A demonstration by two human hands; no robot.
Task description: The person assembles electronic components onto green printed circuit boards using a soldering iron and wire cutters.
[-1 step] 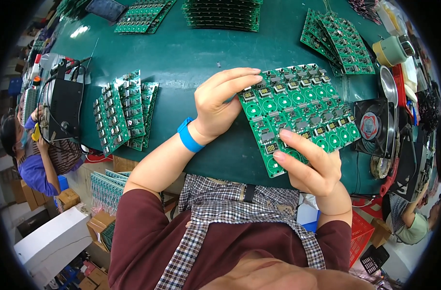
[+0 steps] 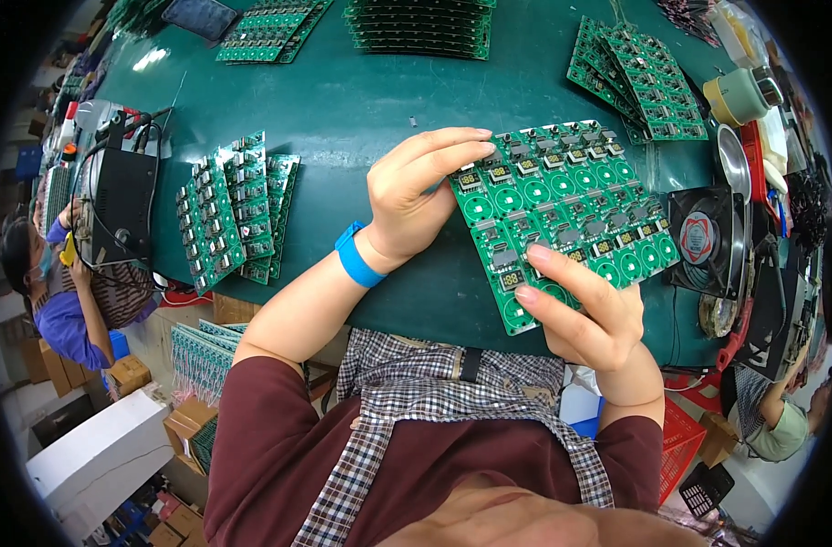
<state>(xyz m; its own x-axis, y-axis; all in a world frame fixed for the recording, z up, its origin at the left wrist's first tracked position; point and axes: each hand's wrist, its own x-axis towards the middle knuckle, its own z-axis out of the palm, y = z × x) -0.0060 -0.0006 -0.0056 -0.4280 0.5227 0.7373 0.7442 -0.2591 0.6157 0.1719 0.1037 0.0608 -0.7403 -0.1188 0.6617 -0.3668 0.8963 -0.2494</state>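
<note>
I grip the green circuit board panel with both hands — my left hand clasping its far-left edge, my right hand pinching the near corner — so it stays tilted above the green table. Board stacks lie left, a small fan right.

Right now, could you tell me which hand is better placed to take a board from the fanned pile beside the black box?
Probably the left hand. It grips the left edge of the green panel, nearer that pile of boards. The right hand pinches the panel's near corner, farther away.
</note>
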